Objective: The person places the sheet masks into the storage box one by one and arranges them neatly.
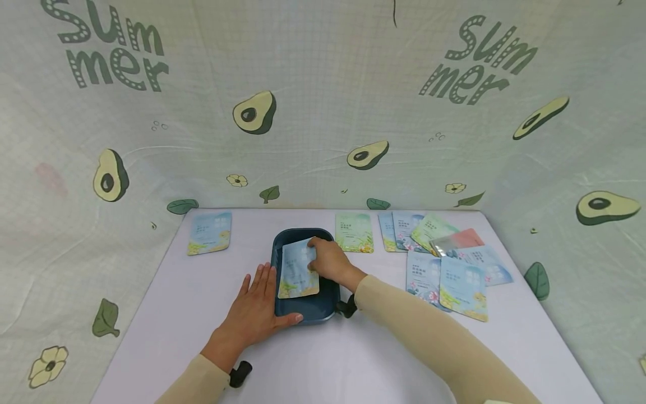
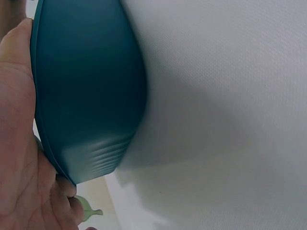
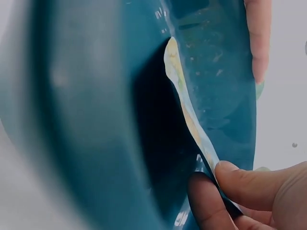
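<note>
A deep dark-blue plastic tray (image 1: pixel 309 310) stands on the white table. My right hand (image 1: pixel 330 261) pinches the upper right edge of a flat pale-blue packet (image 1: pixel 296 272) with printed flowers, held within the tray. The right wrist view shows that packet (image 3: pixel 186 105) edge-on, tilted, between my thumb (image 3: pixel 252 187) and fingers; its lower contact with the tray is unclear. My left hand (image 1: pixel 254 314) rests with straight fingers along the tray's left rim, thumb across the near corner. In the left wrist view the palm (image 2: pixel 19 143) lies against the rim of the tray (image 2: pixel 91 86).
One blue packet (image 1: pixel 209 233) lies at the far left. Behind the tray's right side is a green packet (image 1: pixel 354 232). Several packets overlap at the right, among them a blue one (image 1: pixel 464 289) and a red-and-silver one (image 1: pixel 461 241). A printed cloth (image 1: pixel 313 73) surrounds the table.
</note>
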`<action>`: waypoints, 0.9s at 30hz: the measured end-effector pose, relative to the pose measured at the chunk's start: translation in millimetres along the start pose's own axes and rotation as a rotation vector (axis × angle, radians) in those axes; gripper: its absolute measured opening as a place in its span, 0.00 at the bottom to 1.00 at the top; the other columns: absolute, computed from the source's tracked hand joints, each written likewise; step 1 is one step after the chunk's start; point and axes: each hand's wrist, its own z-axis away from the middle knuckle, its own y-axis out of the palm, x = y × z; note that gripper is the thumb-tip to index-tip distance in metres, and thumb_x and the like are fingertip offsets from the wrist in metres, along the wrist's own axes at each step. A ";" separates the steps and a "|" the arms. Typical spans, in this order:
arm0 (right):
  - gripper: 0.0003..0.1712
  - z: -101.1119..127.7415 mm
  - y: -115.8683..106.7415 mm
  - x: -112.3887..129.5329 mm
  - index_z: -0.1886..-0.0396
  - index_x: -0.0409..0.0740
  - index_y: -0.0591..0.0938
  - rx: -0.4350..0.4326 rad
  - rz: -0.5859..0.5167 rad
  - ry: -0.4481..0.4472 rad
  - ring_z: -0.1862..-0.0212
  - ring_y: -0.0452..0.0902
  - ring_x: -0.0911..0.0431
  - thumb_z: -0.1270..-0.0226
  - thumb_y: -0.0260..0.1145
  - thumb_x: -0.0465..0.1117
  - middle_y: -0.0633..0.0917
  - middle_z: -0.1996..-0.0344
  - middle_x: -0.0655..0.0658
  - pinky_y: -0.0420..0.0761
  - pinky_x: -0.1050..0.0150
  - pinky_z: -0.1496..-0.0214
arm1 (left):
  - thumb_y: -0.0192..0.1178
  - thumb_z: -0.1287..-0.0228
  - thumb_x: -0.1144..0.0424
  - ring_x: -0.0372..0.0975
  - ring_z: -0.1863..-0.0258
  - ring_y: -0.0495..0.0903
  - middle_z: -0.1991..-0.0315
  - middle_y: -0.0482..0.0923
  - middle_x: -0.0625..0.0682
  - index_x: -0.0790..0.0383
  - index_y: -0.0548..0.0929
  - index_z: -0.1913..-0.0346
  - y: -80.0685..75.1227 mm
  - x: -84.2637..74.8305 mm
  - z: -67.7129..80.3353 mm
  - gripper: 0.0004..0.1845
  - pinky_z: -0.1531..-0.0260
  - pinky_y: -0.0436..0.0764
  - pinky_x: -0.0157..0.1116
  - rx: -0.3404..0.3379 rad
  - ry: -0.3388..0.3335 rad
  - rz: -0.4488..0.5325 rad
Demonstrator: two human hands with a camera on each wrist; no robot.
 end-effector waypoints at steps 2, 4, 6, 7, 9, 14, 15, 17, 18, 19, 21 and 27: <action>0.29 0.2 -0.4 -1.2 0.34 0.39 0.81 -0.003 -0.003 -0.018 0.75 0.83 0.60 0.34 0.76 0.35 0.89 0.49 0.37 0.83 0.66 0.72 | 0.48 0.43 0.13 0.58 0.14 0.44 0.14 0.45 0.66 0.72 0.49 0.16 0.3 0.2 -0.1 0.72 0.18 0.49 0.63 -0.001 0.001 -0.004; 0.27 0.3 -0.9 -2.2 0.35 0.39 0.83 -0.005 -0.005 -0.036 0.74 0.83 0.60 0.34 0.76 0.35 0.88 0.44 0.36 0.83 0.66 0.71 | 0.48 0.42 0.13 0.58 0.14 0.44 0.14 0.45 0.66 0.72 0.49 0.16 0.5 0.4 -0.2 0.72 0.18 0.49 0.63 -0.002 0.001 -0.005; 0.25 0.6 -1.4 -2.9 0.37 0.39 0.84 -0.003 -0.009 -0.049 0.73 0.84 0.58 0.33 0.76 0.35 0.87 0.40 0.36 0.84 0.66 0.70 | 0.48 0.42 0.13 0.58 0.14 0.44 0.14 0.45 0.66 0.72 0.49 0.16 0.6 0.3 -0.3 0.72 0.18 0.49 0.63 -0.001 0.001 -0.006; 0.25 0.7 -1.7 -3.1 0.37 0.40 0.85 -0.002 -0.007 -0.053 0.73 0.84 0.58 0.33 0.76 0.35 0.86 0.39 0.36 0.84 0.66 0.70 | 0.48 0.42 0.13 0.58 0.14 0.44 0.14 0.45 0.66 0.72 0.49 0.16 0.5 0.3 -0.2 0.72 0.19 0.49 0.63 -0.002 0.001 -0.007; 0.25 0.9 -2.3 -3.1 0.37 0.39 0.85 -0.001 -0.003 -0.057 0.70 0.85 0.57 0.33 0.76 0.35 0.85 0.37 0.36 0.84 0.66 0.68 | 0.49 0.42 0.13 0.58 0.14 0.45 0.14 0.45 0.66 0.72 0.49 0.16 0.3 0.0 0.0 0.72 0.19 0.50 0.63 -0.002 0.002 -0.007; 0.26 1.3 -3.3 -2.3 0.36 0.38 0.84 0.002 -0.007 -0.055 0.66 0.87 0.56 0.33 0.76 0.35 0.87 0.41 0.36 0.85 0.65 0.67 | 0.50 0.42 0.13 0.58 0.14 0.45 0.15 0.45 0.66 0.73 0.50 0.17 -0.7 -0.8 0.6 0.72 0.19 0.50 0.63 -0.003 0.002 -0.006; 0.26 1.4 -3.6 -2.0 0.36 0.38 0.84 0.003 -0.009 -0.054 0.66 0.87 0.56 0.33 0.76 0.35 0.88 0.43 0.36 0.86 0.65 0.67 | 0.50 0.42 0.13 0.58 0.14 0.45 0.15 0.45 0.66 0.73 0.50 0.17 -0.9 -1.0 0.6 0.72 0.19 0.50 0.63 -0.003 0.001 -0.005; 0.26 1.3 -3.7 -1.9 0.36 0.38 0.84 0.004 -0.013 -0.053 0.66 0.87 0.56 0.33 0.76 0.35 0.89 0.45 0.36 0.86 0.65 0.67 | 0.51 0.42 0.14 0.58 0.14 0.45 0.15 0.45 0.66 0.73 0.50 0.17 -1.0 -1.2 0.6 0.72 0.19 0.50 0.63 -0.003 -0.001 -0.002; 0.26 1.2 -3.7 -1.8 0.36 0.38 0.84 0.004 -0.014 -0.053 0.66 0.87 0.56 0.33 0.76 0.35 0.89 0.46 0.37 0.86 0.65 0.67 | 0.51 0.43 0.14 0.58 0.14 0.45 0.15 0.45 0.66 0.73 0.50 0.17 -1.0 -1.2 0.6 0.72 0.19 0.50 0.63 -0.002 -0.001 -0.002; 0.26 1.3 -3.8 -1.6 0.36 0.38 0.84 0.005 -0.014 -0.053 0.66 0.87 0.56 0.33 0.76 0.35 0.89 0.46 0.37 0.86 0.65 0.67 | 0.51 0.43 0.13 0.58 0.14 0.45 0.15 0.45 0.66 0.73 0.50 0.17 -0.9 -1.2 0.5 0.72 0.19 0.50 0.63 -0.003 -0.002 -0.001; 0.26 1.2 -3.7 -1.6 0.36 0.38 0.84 0.003 -0.011 -0.053 0.65 0.87 0.56 0.33 0.76 0.35 0.89 0.46 0.37 0.86 0.65 0.67 | 0.50 0.43 0.13 0.58 0.14 0.45 0.15 0.46 0.66 0.73 0.50 0.17 -0.5 -1.0 0.4 0.72 0.19 0.50 0.63 -0.003 -0.003 0.000; 0.26 0.6 -3.4 -1.2 0.36 0.38 0.84 -0.003 0.001 -0.052 0.65 0.86 0.56 0.33 0.76 0.36 0.89 0.47 0.37 0.85 0.65 0.66 | 0.47 0.43 0.12 0.58 0.14 0.44 0.14 0.45 0.66 0.73 0.49 0.16 1.2 0.2 -0.2 0.72 0.18 0.49 0.62 0.002 -0.003 -0.002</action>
